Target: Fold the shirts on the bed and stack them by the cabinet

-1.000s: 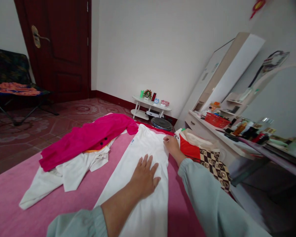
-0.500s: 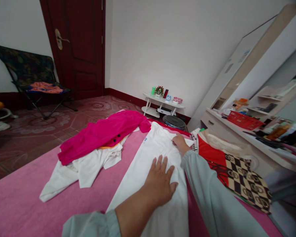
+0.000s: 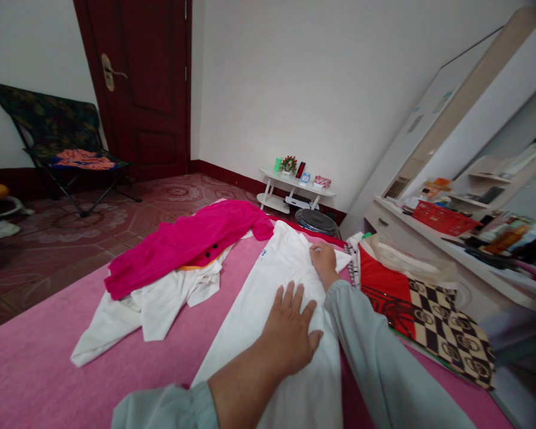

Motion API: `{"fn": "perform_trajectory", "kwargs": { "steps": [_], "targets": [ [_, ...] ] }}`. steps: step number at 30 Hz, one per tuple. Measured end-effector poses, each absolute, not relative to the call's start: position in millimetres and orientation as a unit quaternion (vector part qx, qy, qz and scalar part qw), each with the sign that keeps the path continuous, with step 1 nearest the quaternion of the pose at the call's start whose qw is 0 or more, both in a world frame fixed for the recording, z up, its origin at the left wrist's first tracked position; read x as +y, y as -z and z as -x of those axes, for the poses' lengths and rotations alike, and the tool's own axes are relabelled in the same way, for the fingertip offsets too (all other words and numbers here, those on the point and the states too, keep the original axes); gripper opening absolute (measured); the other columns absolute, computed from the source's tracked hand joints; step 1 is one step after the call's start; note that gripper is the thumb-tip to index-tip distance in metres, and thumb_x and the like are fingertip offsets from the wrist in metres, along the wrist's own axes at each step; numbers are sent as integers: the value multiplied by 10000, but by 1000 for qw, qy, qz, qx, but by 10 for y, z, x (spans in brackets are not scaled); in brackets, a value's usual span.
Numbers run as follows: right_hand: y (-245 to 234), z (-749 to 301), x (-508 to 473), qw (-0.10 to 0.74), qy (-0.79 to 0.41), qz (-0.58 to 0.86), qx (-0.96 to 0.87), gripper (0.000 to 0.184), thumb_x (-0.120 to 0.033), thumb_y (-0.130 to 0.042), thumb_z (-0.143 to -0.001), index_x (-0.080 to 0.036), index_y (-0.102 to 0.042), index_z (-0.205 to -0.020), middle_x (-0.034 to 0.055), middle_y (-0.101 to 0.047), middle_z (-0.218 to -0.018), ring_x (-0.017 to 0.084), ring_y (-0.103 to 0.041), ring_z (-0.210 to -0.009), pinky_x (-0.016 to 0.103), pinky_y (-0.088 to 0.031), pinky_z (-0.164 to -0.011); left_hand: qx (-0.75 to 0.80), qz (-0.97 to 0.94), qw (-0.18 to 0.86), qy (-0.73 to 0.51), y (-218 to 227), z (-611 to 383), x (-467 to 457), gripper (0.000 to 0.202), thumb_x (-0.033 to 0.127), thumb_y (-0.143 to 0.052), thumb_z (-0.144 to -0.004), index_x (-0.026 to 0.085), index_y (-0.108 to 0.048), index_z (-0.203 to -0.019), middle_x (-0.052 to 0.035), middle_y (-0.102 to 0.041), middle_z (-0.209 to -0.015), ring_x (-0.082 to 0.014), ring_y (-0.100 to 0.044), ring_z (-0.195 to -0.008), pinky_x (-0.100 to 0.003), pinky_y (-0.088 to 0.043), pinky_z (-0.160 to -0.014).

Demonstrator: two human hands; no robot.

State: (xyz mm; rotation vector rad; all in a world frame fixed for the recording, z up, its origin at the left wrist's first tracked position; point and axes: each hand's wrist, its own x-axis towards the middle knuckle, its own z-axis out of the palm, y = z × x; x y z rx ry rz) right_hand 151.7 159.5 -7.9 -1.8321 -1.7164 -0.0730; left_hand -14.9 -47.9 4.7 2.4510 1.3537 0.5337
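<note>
A long white shirt (image 3: 245, 322) with a small dark emblem lies on the pink bed cover (image 3: 31, 357), its sides folded in. My left hand (image 3: 290, 330) rests flat on its middle, fingers spread. Farther up, near the collar, my right hand (image 3: 324, 262) has its fingers curled and pinched on the shirt's cloth. A white point of fabric sticks out to the right of that hand. To the left, a bright pink garment (image 3: 178, 238) with dark buttons lies over another white garment (image 3: 161, 304).
Red and checked clothes (image 3: 433, 322) lie at the bed's right edge, beside a dresser (image 3: 379, 208) holding a red basket (image 3: 444, 218). A small white table (image 3: 274, 179) stands by the wall. At the left is a folding chair (image 3: 49, 119) near the door (image 3: 147, 77).
My right hand has shifted slightly left and inward over the shirt, still pinching cloth. My left hand stays flat in the same spot.
</note>
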Motion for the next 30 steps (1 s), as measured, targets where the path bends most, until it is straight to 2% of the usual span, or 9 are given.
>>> {"fn": "perform_trajectory", "kwargs": {
  "steps": [5, 10, 13, 16, 22, 30],
  "targets": [
    [116, -1436, 1605, 330, 35, 645, -689, 238, -135, -433, -781, -162, -629, -913, 68, -620, -1016, 167, -565, -926, 251, -408, -837, 472, -852, 133, -181, -29, 137, -469, 647, 562, -258, -937, 188, -374, -1452, -152, -174, -1560, -338, -50, -1443, -545, -76, -1158],
    [166, -1413, 1711, 329, 1, 653, -682, 324, -212, -529, -770, -157, -601, -1081, 50, -648, -880, 186, -586, -789, 276, -428, -720, 475, -850, 129, -185, -29, 131, -466, 644, 565, -255, -937, 196, -375, -1452, -143, -188, -1559, -329, -60, -1444, -541, -88, -1159],
    [194, -1427, 1763, 321, -41, 653, -685, 284, -263, -604, -719, -179, -656, -985, 25, -654, -776, 188, -584, -719, 276, -423, -677, 472, -852, 131, -186, -43, 137, -473, 641, 558, -256, -939, 191, -376, -1451, -142, -192, -1559, -325, -57, -1445, -535, -89, -1161],
    [212, -1441, 1747, 339, -49, 648, -680, 205, -242, -555, -726, -182, -684, -873, 37, -672, -779, 195, -596, -743, 280, -427, -694, 473, -852, 133, -180, -52, 144, -475, 642, 556, -261, -938, 183, -385, -1447, -148, -192, -1557, -332, -57, -1444, -536, -85, -1161],
    [168, -1367, 1682, 422, -27, 618, -662, 279, -248, -421, -777, -167, -658, -900, 70, -673, -854, 214, -586, -863, 306, -438, -789, 471, -852, 137, -184, -52, 147, -469, 645, 558, -254, -939, 184, -382, -1448, -154, -189, -1557, -332, -61, -1443, -540, -79, -1160],
    [176, -1126, 1802, 425, -98, 559, -705, 187, -211, -503, -715, -190, -654, -824, 54, -667, -885, 199, -594, -859, 348, -456, -853, 471, -853, 139, -174, -72, 136, -457, 650, 561, -259, -936, 169, -408, -1433, -161, -193, -1555, -332, -61, -1443, -536, -77, -1161]
  ]
}}
